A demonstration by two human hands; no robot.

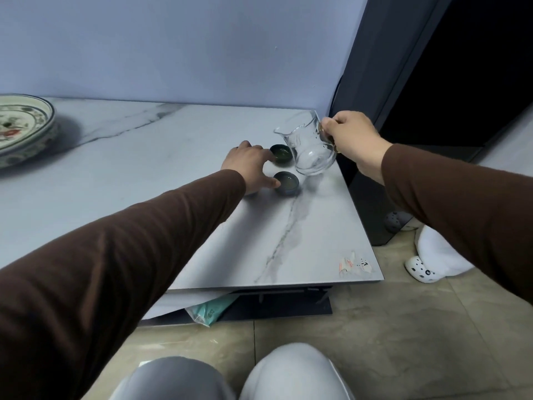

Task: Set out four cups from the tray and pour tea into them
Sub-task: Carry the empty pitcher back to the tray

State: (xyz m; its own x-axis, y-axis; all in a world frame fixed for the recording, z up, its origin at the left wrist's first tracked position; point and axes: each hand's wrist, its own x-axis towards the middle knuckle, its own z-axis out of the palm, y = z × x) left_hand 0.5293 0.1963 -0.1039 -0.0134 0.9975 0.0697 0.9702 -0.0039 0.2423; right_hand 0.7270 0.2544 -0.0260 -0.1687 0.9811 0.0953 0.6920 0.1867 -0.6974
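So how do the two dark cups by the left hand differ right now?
The near cup stands in the open and shows a pale, greyish inside, with the left hand touching its rim. The far cup looks darker and greenish inside and is partly hidden behind the glass pitcher that the right hand holds tilted. Both are small, round, dark and upright on the marble table.

The pale marble-look surface (178,157) carries two dark cups: one (281,153) between the two grips, another (286,183) touching the left grip's (250,166) thumb. A painted plate (23,125) (partly cut off) sits well left.
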